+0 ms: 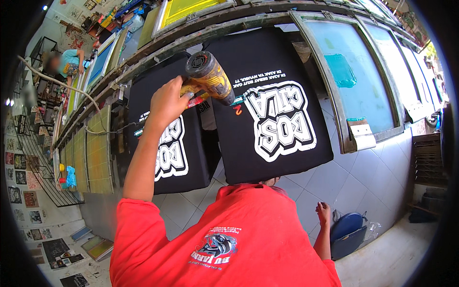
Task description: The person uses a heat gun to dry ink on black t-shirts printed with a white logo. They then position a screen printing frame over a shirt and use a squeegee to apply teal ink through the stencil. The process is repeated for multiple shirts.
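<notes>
My left hand is closed round the handle of a worn yellow-and-black heat gun. Its dark nozzle points down at a black T-shirt, close to small green and orange-red marks beside a large white print. The shirt lies flat on a board. Under my left forearm lies a second black shirt with a similar white print, partly hidden by the arm. Well off to the right, low beside my body, my right hand hangs with curled fingers; nothing shows in it.
A metal rail runs behind the shirts. Framed printing screens stand on the right and left. A cable loops in from the left. A blue stool is on the tiled floor. Another person works at far left.
</notes>
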